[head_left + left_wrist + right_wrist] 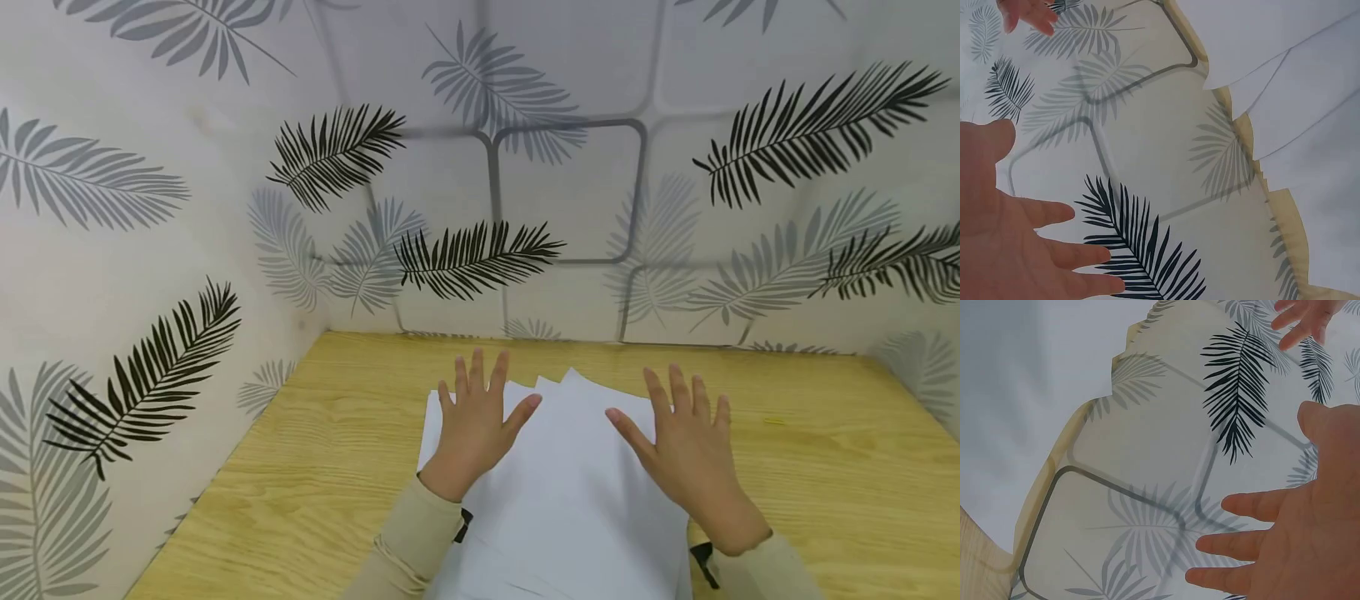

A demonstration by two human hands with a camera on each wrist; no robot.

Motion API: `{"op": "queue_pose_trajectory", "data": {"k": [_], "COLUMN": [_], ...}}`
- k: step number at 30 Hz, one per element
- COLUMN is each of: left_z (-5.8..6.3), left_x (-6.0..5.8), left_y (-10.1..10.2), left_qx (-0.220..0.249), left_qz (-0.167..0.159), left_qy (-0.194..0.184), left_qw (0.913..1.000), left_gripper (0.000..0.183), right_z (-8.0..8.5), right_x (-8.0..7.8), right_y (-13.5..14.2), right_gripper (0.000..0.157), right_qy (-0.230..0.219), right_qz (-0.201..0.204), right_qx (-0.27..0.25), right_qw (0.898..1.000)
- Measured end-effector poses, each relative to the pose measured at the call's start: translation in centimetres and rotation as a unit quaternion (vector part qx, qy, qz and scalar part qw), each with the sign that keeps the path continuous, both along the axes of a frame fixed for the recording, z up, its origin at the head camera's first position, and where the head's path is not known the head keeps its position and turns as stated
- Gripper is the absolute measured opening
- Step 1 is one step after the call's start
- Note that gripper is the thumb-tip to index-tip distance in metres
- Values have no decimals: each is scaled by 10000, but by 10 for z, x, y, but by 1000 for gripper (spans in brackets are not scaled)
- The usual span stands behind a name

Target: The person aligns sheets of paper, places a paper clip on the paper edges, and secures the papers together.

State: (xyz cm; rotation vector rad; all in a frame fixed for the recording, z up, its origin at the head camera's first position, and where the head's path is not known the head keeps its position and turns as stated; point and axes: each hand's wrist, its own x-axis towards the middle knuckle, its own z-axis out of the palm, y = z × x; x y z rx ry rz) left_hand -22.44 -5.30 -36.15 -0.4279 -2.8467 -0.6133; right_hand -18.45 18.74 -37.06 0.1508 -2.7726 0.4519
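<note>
Nearest the person, two beige sleeves (412, 529) came in from the bottom of the head view, with a dark strap (703, 563) showing by each wrist. Between them lay a stack of white paper (570, 500) on the table, and a few thin dark streaks crossed its near part.

The left hand (476, 417) was over the left side of the stack, its grip wide: fingers straight and spread, thumb pointing inward. The right hand (690, 450) was at the right edge of the stack, just as wide, its thumb slanting in toward the other one. Both hands seemed to hang above the sheets, though their height was hard to judge from the head view. The far edge of the stack was uneven, with corners jutting out in steps between the hands.

The table (847, 475) had a yellow wood grain. Beyond the right hand, and well apart from the paper, was a small yellow piece (775, 422), too small to make out. Behind the table rose a pale wall (570, 192) printed with black and grey leaves and rounded grey outlines.
</note>
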Motion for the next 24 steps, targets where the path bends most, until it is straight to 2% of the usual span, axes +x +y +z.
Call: {"op": "queue_pose_trajectory", "data": {"k": [8, 24], "left_z": [2, 4], "left_x": [-5, -10], "left_y": [-10, -21], "left_qx": [268, 571], "left_qz": [132, 213], "left_qy": [180, -23], "left_qw": [9994, 9981], "left_gripper": [73, 68], "right_z": [-1, 1], "right_x": [-3, -4], "right_y": [4, 13], "right_gripper": [82, 81], "right_qy": [17, -38], "right_qz": [-118, -259], "right_qx": [-54, -301], "right_qw": [9999, 9992]}}
